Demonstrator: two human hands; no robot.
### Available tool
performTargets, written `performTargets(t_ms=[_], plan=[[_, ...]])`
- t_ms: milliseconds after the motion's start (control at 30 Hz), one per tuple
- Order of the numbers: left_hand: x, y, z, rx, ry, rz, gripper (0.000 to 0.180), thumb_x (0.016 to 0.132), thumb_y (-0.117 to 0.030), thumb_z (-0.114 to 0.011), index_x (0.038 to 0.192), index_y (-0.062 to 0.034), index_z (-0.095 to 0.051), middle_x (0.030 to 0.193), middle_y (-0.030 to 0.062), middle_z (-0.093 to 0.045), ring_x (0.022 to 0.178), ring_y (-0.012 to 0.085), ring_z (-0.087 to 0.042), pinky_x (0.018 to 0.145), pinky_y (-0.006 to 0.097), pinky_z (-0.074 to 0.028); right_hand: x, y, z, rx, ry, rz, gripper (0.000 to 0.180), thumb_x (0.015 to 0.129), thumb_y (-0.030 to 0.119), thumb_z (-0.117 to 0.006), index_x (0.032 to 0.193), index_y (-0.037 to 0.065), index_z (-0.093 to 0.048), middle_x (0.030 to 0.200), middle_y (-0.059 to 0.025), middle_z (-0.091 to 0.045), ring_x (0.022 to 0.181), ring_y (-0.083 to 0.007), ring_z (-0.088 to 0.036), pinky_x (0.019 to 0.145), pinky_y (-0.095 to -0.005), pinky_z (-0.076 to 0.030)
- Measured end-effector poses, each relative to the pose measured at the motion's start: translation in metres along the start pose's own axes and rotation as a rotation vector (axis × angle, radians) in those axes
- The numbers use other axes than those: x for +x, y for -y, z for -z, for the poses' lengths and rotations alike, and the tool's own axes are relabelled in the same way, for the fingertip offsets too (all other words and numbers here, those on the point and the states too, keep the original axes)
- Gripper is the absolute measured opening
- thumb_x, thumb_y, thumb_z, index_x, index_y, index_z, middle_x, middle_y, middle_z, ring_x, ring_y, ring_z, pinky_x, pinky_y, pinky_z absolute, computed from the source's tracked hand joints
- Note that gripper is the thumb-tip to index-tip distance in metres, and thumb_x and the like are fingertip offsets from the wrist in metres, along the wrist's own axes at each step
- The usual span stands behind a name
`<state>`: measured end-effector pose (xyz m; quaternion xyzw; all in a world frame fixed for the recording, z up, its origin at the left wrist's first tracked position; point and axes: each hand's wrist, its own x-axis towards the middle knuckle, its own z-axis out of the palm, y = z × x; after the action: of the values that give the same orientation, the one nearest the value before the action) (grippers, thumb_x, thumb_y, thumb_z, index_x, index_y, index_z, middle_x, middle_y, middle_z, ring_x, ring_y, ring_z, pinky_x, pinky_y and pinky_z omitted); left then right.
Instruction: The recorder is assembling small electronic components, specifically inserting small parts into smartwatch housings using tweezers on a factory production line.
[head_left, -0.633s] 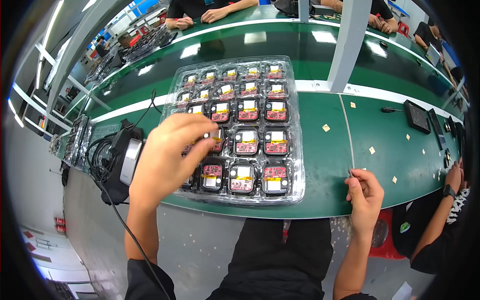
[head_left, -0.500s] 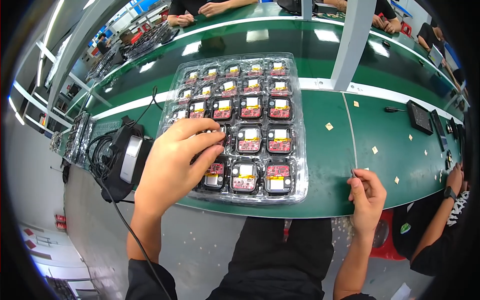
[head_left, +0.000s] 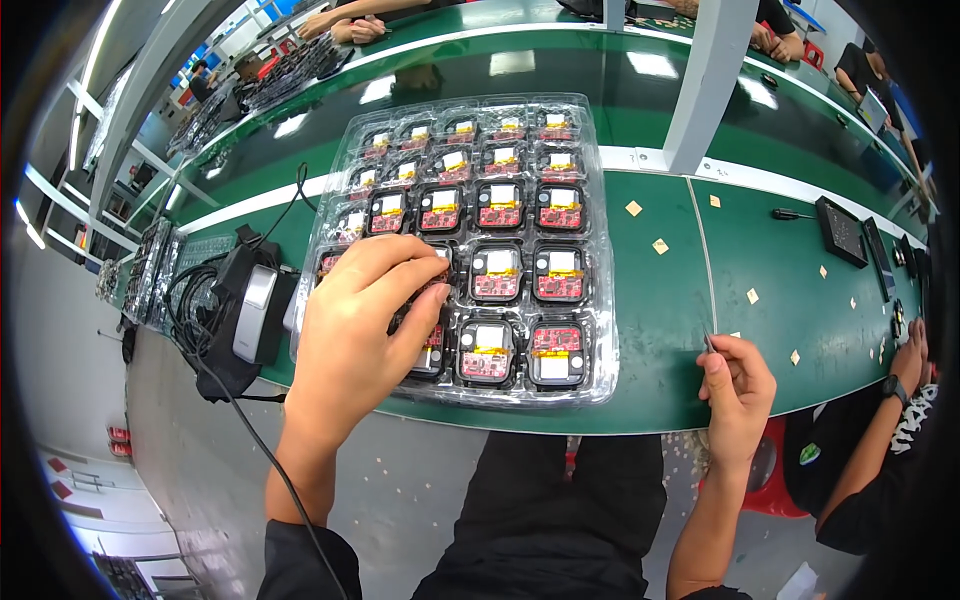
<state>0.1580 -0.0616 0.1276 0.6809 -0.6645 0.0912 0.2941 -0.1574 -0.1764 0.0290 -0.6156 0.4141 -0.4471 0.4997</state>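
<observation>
On my feed I see two bare forearms coming up from the lower edge. The left hand and right hand wear no gloves, rings or watch. Dark sleeves are pushed up near the elbows. Below the hands, my lap shows black trousers with soft folds in the fabric.

Clear blister tray, yellow-labelled modules

The table is glossy green with white stripes; the clear tray holds red-and-yellow modules in black frames.
</observation>
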Motion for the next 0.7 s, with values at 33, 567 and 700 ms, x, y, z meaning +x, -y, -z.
performTargets(t_ms=[33,567,700], plan=[[-0.0005,0.0,-0.0006,0.016,-0.011,-0.002,0.019,0.08,0.0,-0.073,0.099,0.0011,-0.071,0.103,0.0121,-0.069,0.096,0.0298,-0.067,0.084,0.037,-0.053,-0.0001,0.0001,-0.0002,0.001,-0.002,0.0,0.021,0.096,0.013,-0.067,0.108,-0.004,-0.065,0.084,-0.004,-0.065,0.065,-0.0055,-0.054,0.055,-0.02,-0.042],[0.001,0.0002,-0.0002,0.03,-0.012,-0.05,0.016,0.079,0.003,-0.07,0.095,0.0018,-0.069,0.101,0.0118,-0.068,0.094,0.0309,-0.066,0.083,0.039,-0.053,-0.0007,0.0013,-0.0004,-0.018,0.006,0.003,0.021,0.096,0.013,-0.067,0.108,-0.004,-0.065,0.083,-0.0034,-0.065,0.065,-0.0054,-0.053,0.056,-0.0199,-0.041],[0.0007,0.0015,-0.0002,0.019,-0.008,-0.069,0.016,0.078,0.004,-0.069,0.094,0.0017,-0.069,0.1,0.0116,-0.068,0.093,0.031,-0.065,0.082,0.039,-0.053,-0.0008,0.0002,-0.0015,-0.019,0.003,-0.006,0.021,0.096,0.013,-0.067,0.108,-0.004,-0.065,0.083,-0.0036,-0.065,0.064,-0.0056,-0.053,0.056,-0.02,-0.041]])
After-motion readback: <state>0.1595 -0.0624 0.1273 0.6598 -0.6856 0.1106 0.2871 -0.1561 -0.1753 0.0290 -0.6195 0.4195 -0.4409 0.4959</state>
